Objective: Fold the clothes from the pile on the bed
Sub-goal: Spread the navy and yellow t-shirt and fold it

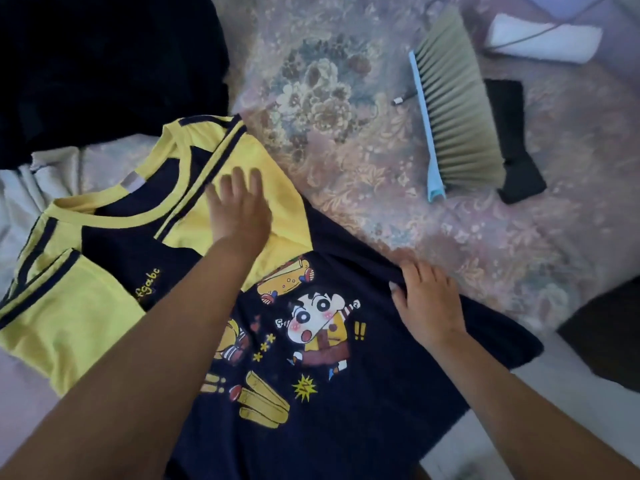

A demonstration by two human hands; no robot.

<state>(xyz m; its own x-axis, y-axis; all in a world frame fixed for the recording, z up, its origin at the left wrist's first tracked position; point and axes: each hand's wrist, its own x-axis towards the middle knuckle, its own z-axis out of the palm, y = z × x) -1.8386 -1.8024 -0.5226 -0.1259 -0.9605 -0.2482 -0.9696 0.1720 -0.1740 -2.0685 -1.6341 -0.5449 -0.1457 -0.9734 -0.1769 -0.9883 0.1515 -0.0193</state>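
Left hand (239, 206) lies flat with fingers straight and spread, palm pressing on the yellow sleeve of the navy and yellow cotton T-shirt with a cartoon print (311, 341). It seems placed there to smooth that sleeve and pin the upper part of the garment while the other side is worked. Right hand (427, 299) rests at the shirt's far side edge, fingers curled over a ridge of navy cloth; whether it truly pinches the fabric or only presses on it I cannot tell for sure, though the bunched cloth under the fingertips suggests a grip, probably to draw the side seam taut.

The T-shirt lies spread face up on the floral pink bedspread (381, 150), under both hands. Its long axis runs diagonally: the yellow-trimmed neckline points away to the left of the left hand, the hem comes toward the person below the right hand.

Beyond the left hand sits a dark heap of clothes (104, 64), likely the pile left to fold, with pale grey fabric (27, 202) beside it. Beyond the right hand lie a blue-handled brush with grey bristles (450, 109) and a folded black cloth (512, 140).
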